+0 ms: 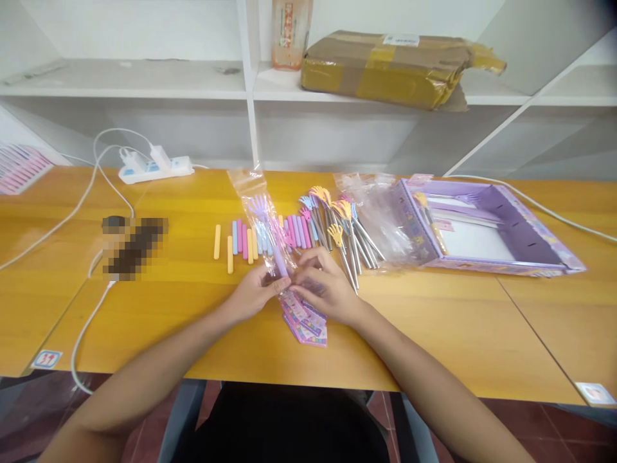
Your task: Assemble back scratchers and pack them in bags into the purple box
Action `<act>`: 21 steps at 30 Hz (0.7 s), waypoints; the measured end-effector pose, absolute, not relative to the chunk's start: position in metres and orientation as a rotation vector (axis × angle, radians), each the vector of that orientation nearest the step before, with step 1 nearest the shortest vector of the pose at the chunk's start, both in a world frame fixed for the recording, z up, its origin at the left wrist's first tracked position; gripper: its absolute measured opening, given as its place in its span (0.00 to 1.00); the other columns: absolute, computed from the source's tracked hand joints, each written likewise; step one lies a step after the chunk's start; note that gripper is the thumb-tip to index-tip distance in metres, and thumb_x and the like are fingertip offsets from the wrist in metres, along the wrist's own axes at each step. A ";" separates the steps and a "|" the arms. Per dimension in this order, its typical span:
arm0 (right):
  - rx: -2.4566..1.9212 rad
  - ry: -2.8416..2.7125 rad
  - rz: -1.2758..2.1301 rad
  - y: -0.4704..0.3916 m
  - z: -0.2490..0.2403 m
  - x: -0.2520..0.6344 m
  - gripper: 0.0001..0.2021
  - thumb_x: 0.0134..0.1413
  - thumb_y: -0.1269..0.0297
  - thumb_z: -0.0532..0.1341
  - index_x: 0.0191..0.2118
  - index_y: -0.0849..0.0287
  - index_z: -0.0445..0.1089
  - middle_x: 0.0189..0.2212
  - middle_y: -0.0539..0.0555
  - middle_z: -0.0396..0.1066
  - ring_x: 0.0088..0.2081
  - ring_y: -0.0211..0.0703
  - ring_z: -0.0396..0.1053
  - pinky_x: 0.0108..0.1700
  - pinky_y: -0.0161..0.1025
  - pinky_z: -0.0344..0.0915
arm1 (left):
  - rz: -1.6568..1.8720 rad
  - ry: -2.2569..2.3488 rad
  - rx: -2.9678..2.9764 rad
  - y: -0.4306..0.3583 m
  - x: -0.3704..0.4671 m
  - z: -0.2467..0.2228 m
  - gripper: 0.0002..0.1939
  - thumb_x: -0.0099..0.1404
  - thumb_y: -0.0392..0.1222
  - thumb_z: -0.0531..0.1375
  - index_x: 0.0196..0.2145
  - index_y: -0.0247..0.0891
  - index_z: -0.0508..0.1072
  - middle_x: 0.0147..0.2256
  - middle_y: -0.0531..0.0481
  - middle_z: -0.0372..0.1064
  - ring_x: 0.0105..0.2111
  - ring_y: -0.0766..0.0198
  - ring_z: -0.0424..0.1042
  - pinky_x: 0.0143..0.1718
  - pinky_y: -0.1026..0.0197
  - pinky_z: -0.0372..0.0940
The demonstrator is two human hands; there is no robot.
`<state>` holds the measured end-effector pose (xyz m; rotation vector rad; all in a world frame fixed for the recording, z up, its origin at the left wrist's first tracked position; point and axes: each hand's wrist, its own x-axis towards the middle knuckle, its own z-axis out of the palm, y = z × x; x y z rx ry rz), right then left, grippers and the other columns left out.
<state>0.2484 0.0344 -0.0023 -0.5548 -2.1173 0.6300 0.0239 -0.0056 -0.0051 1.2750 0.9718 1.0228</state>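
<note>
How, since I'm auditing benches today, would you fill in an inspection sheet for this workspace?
Surface: yellow-brown wooden table, stickers at its near edge.
Job's things: clear bag around a purple hand-headed stick; printed cards; coloured sticks; hand-headed metal rods.
Clutter: loose clear bags beside an open purple box; a dark item at left, too blurred to identify.
Hands: left hand grips the clear bag's lower end; right hand has its fingers close to it, grip unclear.
Cables: white cables at left, near a power strip, one crossing the near edge; another behind the purple box.
Surroundings: white shelf bearing a taped cardboard parcel and an orange container.
</note>
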 end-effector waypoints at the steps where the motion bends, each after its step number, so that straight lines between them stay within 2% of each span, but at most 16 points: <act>1: -0.579 -2.109 0.639 0.034 -0.003 0.248 0.06 0.68 0.60 0.68 0.41 0.56 0.75 0.51 0.60 0.66 0.49 0.48 0.72 0.51 0.48 0.74 | 1.015 0.973 1.281 -0.006 0.023 -0.005 0.22 0.71 0.59 0.67 0.49 0.37 0.80 0.49 0.41 0.80 0.50 0.51 0.77 0.54 0.52 0.70; 4: -0.578 -2.088 0.719 0.035 -0.004 0.246 0.05 0.70 0.62 0.66 0.41 0.56 0.72 0.49 0.59 0.70 0.48 0.47 0.73 0.50 0.46 0.73 | 0.990 0.970 1.281 -0.007 0.022 -0.007 0.21 0.70 0.57 0.69 0.50 0.38 0.80 0.48 0.42 0.80 0.50 0.50 0.77 0.54 0.52 0.70; 8: -0.631 -2.066 0.870 0.035 -0.005 0.246 0.09 0.71 0.59 0.65 0.39 0.55 0.68 0.39 0.55 0.73 0.36 0.41 0.70 0.39 0.39 0.69 | 1.005 0.970 1.270 -0.006 0.023 -0.012 0.23 0.63 0.49 0.75 0.52 0.39 0.79 0.49 0.42 0.80 0.50 0.50 0.78 0.53 0.51 0.71; 10: -0.716 -1.996 1.025 0.034 -0.007 0.246 0.11 0.70 0.55 0.66 0.43 0.55 0.67 0.37 0.52 0.72 0.32 0.39 0.69 0.34 0.37 0.66 | 1.015 0.980 1.279 -0.005 0.024 -0.013 0.21 0.63 0.49 0.75 0.49 0.38 0.80 0.47 0.42 0.80 0.48 0.50 0.78 0.53 0.50 0.71; 13: -0.776 -1.863 1.310 0.033 -0.009 0.245 0.18 0.67 0.49 0.68 0.50 0.54 0.65 0.35 0.49 0.72 0.31 0.38 0.69 0.32 0.36 0.66 | 1.003 0.974 1.269 -0.006 0.024 -0.013 0.20 0.63 0.50 0.75 0.48 0.37 0.80 0.46 0.42 0.81 0.47 0.50 0.79 0.52 0.50 0.71; 18: -0.792 -1.762 1.574 0.034 -0.006 0.245 0.23 0.63 0.41 0.69 0.40 0.55 0.65 0.27 0.45 0.67 0.26 0.36 0.66 0.29 0.35 0.64 | 0.988 0.930 1.245 -0.008 0.024 -0.010 0.23 0.67 0.54 0.72 0.52 0.37 0.79 0.46 0.42 0.80 0.47 0.51 0.79 0.50 0.52 0.72; 21: -0.832 -1.764 1.612 0.034 -0.003 0.245 0.25 0.62 0.38 0.68 0.37 0.55 0.63 0.26 0.45 0.64 0.25 0.35 0.63 0.27 0.33 0.61 | 1.007 0.937 1.253 -0.009 0.025 -0.011 0.23 0.67 0.52 0.72 0.53 0.38 0.78 0.47 0.43 0.80 0.47 0.52 0.79 0.50 0.53 0.72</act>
